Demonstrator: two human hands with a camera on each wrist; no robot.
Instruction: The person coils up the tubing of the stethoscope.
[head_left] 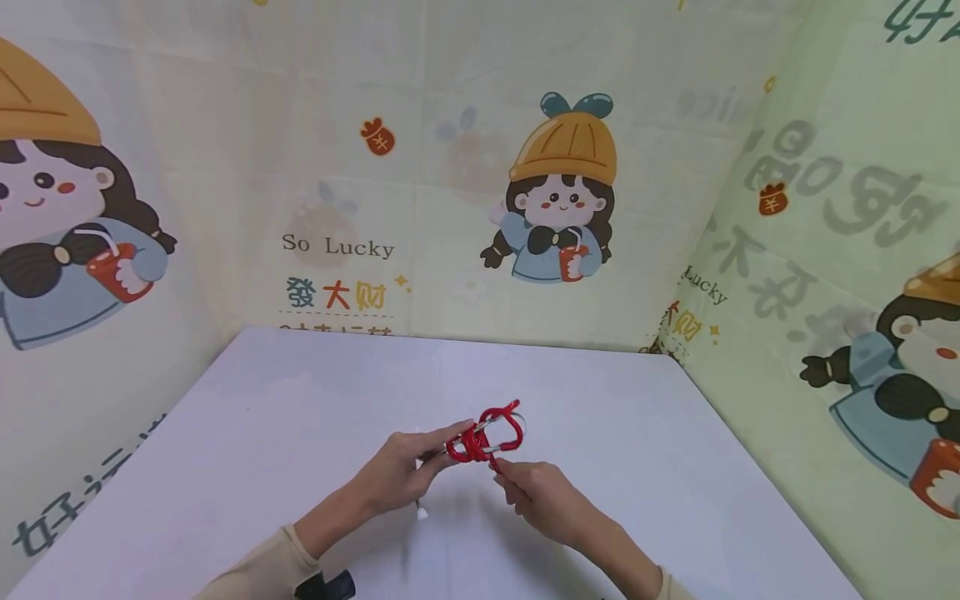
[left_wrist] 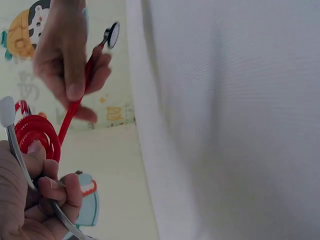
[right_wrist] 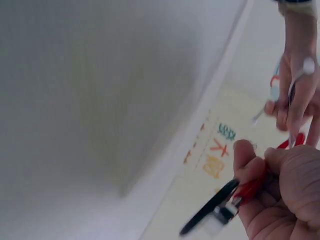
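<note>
A stethoscope with red tubing (head_left: 471, 443) is held up over the white table, its tubing wound in coils around its own middle. My left hand (head_left: 393, 473) grips the coils and the metal ear tubes (left_wrist: 62, 217) from the left. One pale ear tip (left_wrist: 7, 111) sticks out beside that hand, and another ear tip (head_left: 422, 512) hangs below it. On the other side my right hand (head_left: 542, 493) pinches the free stretch of tubing close to the chest piece (right_wrist: 210, 207). In the left wrist view, this stretch runs taut between the hands.
The white table (head_left: 315, 383) spreads beneath both hands. Printed cloth (head_left: 450, 167) with cartoon figures walls it at the back and sides. A black device (head_left: 326, 586) sits at the left wrist.
</note>
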